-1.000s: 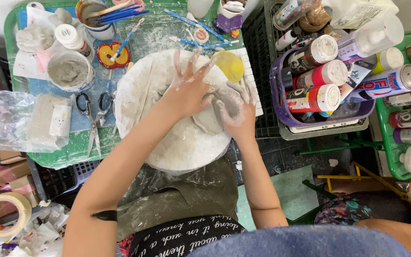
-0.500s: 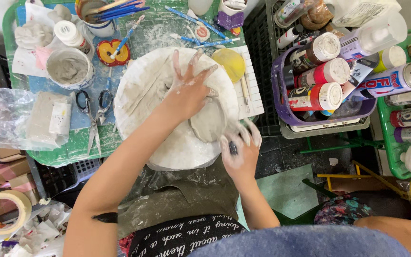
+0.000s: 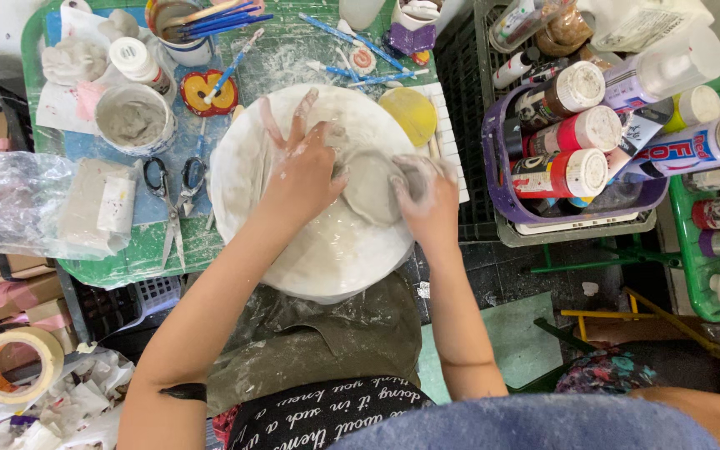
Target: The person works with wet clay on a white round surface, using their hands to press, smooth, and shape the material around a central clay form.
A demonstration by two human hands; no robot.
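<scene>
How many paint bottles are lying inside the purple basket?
3 paint bottles, lying on their sides with pale caps toward the viewer: a dark one at the top, a red one in the middle, and another red one lowest. More may be hidden beneath.

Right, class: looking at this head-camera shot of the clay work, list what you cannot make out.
Head view only:
- Right hand: its fingertips curl over the clay lump, so the lump's right edge is hidden.
- Left hand: covers the white round board beneath its palm.
- Scissors: the blade tips blur into the green tray.
- Tape roll: cut off by the left edge.
</scene>
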